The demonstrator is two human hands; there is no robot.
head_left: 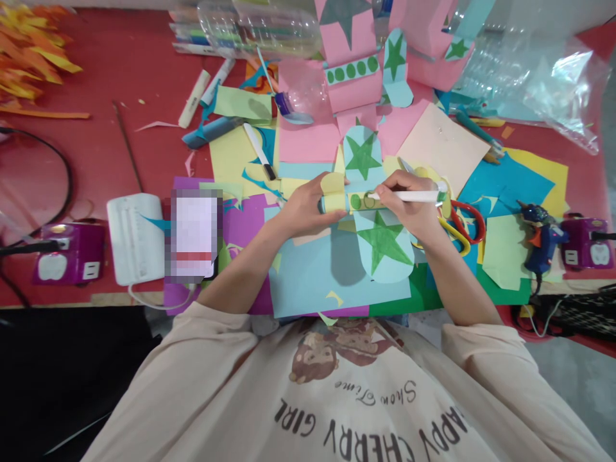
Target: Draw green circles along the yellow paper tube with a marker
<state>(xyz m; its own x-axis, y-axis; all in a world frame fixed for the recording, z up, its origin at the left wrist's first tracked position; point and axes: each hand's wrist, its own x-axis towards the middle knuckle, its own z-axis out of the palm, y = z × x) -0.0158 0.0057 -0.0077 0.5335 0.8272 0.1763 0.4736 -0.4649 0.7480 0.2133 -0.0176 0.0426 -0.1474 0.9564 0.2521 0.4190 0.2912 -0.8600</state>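
My left hand (pixel 305 208) grips the left end of a light blue paper cutout (pixel 363 131), with a rolled yellow paper tab by its fingers and thumb. Green stars mark both rounded ends of the cutout. Across its middle runs a yellow strip (pixel 364 201) bearing one filled green dot and a circle outline beside it. Pinched in my right hand (pixel 414 212) is a white marker (pixel 416 196) with a green end, its tip at the outlined circle. Scissors with red handles (pixel 476 224) and yellow handles (pixel 457 237) lie just right of that hand, partly hidden by it.
Coloured paper sheets (pixel 308 276) and scraps cover the middle. Pink star-decorated paper pieces (pixel 351 70) stand behind, near clear plastic bottles (pixel 260 29). A blue glue gun (pixel 539 237) sits right by a purple socket box (pixel 587 240). At left are a blurred phone (pixel 192 231) and white device (pixel 135 237).
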